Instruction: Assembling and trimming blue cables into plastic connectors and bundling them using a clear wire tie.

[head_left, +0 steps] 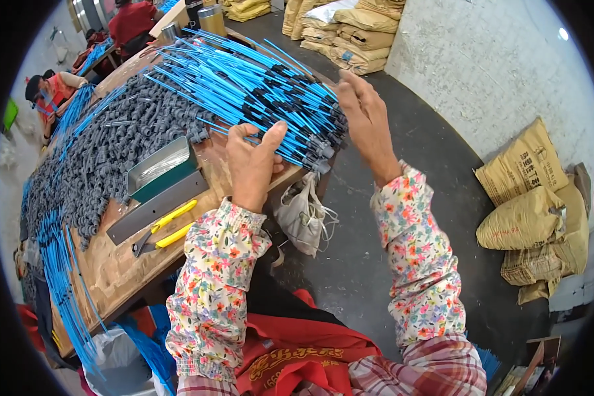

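Observation:
My left hand (pixel 254 162) is at the near edge of a pile of blue cable-like rods (pixel 244 82) with black and grey end pieces. Its thumb and index finger stand apart, and the other fingers curl beside the rods. A blue strand runs close to this hand; I cannot tell whether it touches. My right hand (pixel 369 122) is at the pile's right end, by the dark tips. Its fingers stretch out and bend slightly, with nothing visible in them. The grey end fittings (pixel 320 152) lie between my hands at the table's edge.
Many grey ribbed fittings (pixel 125 125) cover the wooden table (pixel 112 277). Nearby are a green tray (pixel 162 171) and yellow-handled pliers (pixel 175 221). A white bag (pixel 303 214) hangs from the edge. Sacks (pixel 528 204) lean at the right wall; a co-worker (pixel 59 96) sits far left.

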Demonstrator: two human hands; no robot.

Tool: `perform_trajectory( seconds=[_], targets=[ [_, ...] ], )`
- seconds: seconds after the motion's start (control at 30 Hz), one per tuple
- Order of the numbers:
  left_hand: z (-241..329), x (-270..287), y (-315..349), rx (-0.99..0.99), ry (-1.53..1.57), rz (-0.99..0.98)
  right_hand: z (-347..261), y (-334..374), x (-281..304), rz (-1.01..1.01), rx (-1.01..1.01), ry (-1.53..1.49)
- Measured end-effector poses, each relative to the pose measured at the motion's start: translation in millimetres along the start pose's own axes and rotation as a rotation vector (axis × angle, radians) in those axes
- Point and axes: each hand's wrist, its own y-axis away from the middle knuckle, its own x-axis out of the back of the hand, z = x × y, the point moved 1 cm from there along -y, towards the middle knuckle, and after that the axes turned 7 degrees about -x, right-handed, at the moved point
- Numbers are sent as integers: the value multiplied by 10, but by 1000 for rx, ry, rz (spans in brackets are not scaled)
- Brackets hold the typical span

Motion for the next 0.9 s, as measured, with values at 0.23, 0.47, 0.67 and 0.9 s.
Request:
perform_trajectory(
  seconds=[0.23,0.47,0.67,0.9],
  targets=[
    [-39,55,17,-109,-126,-51,184,528,-316,438,35,-116],
    [-65,79,25,-93,-106,-91,123,568,-469,441,-21,-90],
    [-71,141,154,-125,-40,-67,628,907,113,429,-177,-86],
    [-134,563,852,-445,-82,-185,1618,2032,76,-89,-949,-338]
  ],
)
